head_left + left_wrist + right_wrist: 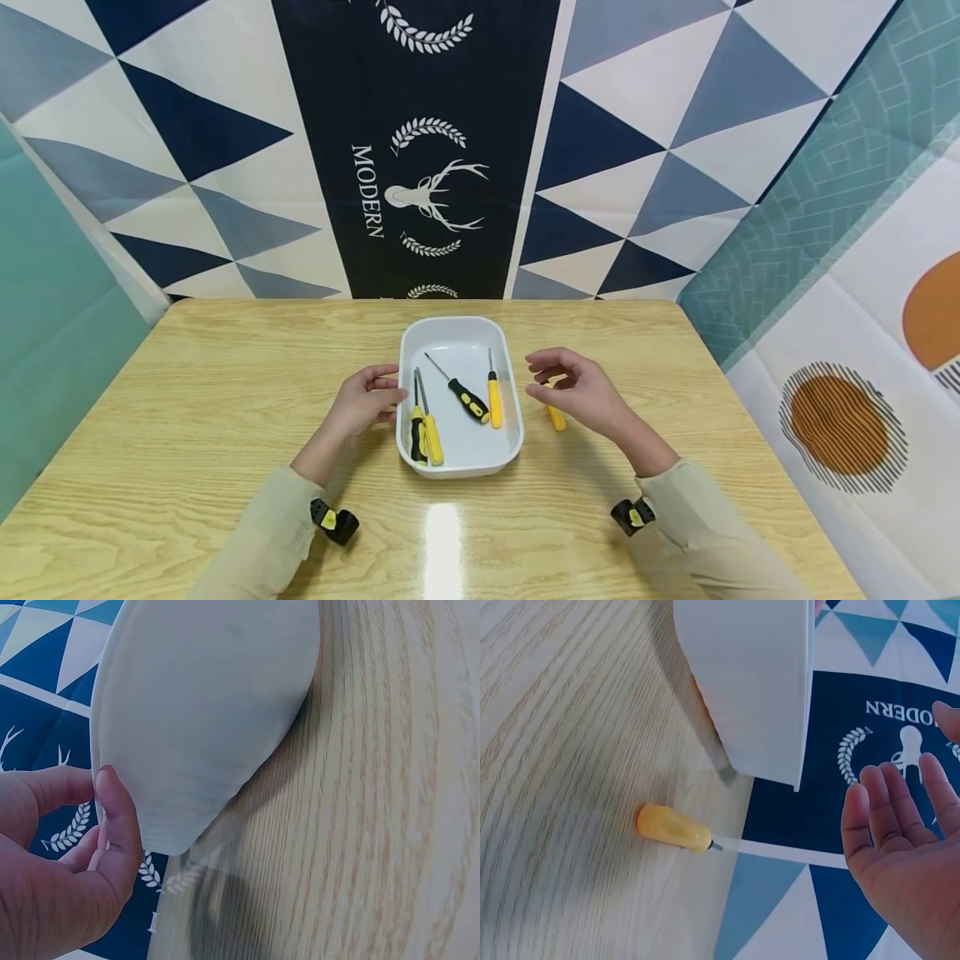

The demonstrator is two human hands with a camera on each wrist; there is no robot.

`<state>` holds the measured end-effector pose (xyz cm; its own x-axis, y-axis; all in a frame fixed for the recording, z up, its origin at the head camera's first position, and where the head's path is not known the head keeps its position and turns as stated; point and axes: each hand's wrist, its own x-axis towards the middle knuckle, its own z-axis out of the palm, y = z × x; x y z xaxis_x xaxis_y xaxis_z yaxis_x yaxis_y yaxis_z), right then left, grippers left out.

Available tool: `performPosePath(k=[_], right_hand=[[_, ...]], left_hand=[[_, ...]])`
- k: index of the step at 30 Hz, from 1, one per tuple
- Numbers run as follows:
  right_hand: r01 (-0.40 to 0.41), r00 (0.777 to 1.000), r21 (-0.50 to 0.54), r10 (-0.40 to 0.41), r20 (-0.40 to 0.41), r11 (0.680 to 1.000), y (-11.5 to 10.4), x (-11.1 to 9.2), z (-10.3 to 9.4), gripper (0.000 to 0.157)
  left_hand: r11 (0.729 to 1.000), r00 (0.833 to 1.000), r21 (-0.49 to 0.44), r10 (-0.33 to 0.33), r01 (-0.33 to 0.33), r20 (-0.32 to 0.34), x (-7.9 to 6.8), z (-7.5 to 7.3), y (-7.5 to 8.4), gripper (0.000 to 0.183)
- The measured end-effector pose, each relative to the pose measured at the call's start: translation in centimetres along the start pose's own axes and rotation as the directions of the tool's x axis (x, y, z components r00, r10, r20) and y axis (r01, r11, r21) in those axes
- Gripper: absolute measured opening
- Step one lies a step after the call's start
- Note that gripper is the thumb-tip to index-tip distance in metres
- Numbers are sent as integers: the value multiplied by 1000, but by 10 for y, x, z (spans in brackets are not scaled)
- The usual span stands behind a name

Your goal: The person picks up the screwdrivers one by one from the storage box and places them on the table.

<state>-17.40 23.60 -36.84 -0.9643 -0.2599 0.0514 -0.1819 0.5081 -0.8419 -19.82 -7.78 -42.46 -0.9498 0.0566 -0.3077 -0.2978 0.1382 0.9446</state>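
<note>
A white plastic tray stands on the table. My left hand pinches its left rim between thumb and fingers; the left wrist view shows the tray's outer wall beside that hand. Inside lie several screwdrivers: a black-and-yellow one slanting across the middle, a yellow-orange one along the right wall, and a yellow one beside a black-and-yellow one at left. My right hand, fingers loosely bent and holding nothing, hovers above another yellow-orange screwdriver on the table, right of the tray.
The wooden table extends to both sides of the tray. A patterned cloth wall rises at its back edge, with a teal panel at left and a printed panel at right.
</note>
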Motion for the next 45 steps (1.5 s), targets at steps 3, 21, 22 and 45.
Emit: performPosePath(k=[3,21,22,45], right_hand=[[6,1000,-8,-6,10,1000,-1,1,2,41],[22,995,22,-24,97,1000,-11,7,19,40],[24,994,22,-26,104,999,-11,7,20,40],[50,980,37,-57,190,998,-19,16,45,38]], left_hand=[[1000,1000,-1,0,0,1,-1,0,0,50],[1000,1000,-7,9,-9,0,1,0,-2,50],[1000,1000,-8,9,-9,0,1,0,-2,50],[1000,1000,0,20,-20,2,0,0,-1,49]])
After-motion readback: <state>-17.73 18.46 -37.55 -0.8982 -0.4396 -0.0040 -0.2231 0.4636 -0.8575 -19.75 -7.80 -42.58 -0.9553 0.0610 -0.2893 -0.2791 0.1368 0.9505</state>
